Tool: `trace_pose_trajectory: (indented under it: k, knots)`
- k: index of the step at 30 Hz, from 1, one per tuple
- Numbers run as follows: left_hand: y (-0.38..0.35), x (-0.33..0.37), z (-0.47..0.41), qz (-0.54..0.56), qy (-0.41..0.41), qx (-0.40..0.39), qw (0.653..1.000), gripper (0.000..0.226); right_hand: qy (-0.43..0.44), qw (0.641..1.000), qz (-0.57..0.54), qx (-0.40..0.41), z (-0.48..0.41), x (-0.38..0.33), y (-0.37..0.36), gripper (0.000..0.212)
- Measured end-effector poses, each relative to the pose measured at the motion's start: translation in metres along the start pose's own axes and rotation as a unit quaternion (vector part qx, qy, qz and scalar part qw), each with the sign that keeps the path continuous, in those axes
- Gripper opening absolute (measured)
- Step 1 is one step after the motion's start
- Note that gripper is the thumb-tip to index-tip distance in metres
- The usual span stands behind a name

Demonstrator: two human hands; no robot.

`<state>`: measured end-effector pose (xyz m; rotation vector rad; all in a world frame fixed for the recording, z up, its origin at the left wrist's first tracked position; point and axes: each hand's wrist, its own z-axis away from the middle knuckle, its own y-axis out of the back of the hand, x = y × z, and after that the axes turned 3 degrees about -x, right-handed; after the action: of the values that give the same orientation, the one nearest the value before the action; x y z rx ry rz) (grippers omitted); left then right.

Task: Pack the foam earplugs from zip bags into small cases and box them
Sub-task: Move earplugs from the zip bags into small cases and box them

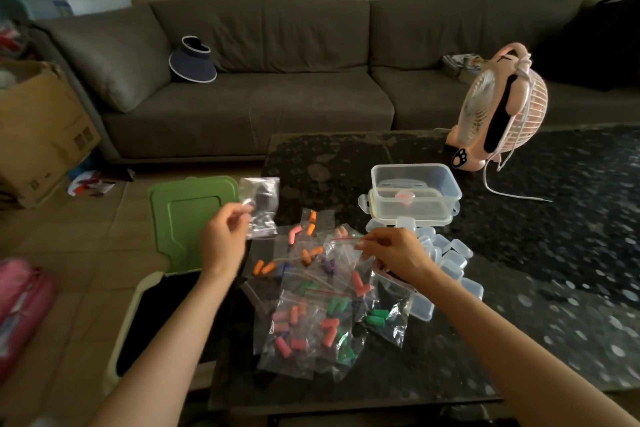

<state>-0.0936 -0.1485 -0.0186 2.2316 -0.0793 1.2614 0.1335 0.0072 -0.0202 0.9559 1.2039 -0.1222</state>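
Pinching a zip bag (260, 208), left hand (221, 246) waits; right hand (394, 253) pinches a filled bag (346, 246), whose earplugs (291, 319) could spill off the bench's (519, 253) left edge.

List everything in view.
zip bags: a pile, clear, with pink, orange, green and purple earplugs, table centre
small cases: a pile, clear, right of the bags
boxes: two, clear, stacked behind the cases
fan: one, pink, table's far side
bin: one, green lid open, left of table
visor: one, navy, on the sofa
cardboard box: one, brown, far left
left hand: holds a single bag, clear, raised
right hand: pinches top bag of the pile
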Motion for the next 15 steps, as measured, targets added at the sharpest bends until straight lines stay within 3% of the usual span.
trace_pose_trajectory:
  k: [3, 6, 11, 15]
  knots:
    - [0.028, -0.049, -0.013, -0.020, 0.144, 0.031, 0.989, 0.015, 0.002, 1.000, 0.000, -0.006, 0.001, 0.000, -0.001, 0.016]
    - [0.052, -0.110, -0.016, -0.088, 0.272, 0.057, 0.957, 0.023, 0.000, 1.000, -0.008, -0.004, 0.004, -0.001, 0.001, 0.014]
    - [0.064, -0.183, -0.005, -0.152, 0.390, -0.020, 0.908, 0.013, 0.003, 1.000, -0.011, 0.002, 0.007, -0.003, 0.002, 0.013]
    - [0.059, -0.178, 0.009, -0.146, 0.442, -0.103, 0.879, 0.015, 0.008, 1.000, -0.008, 0.005, 0.010, -0.004, 0.000, 0.016]
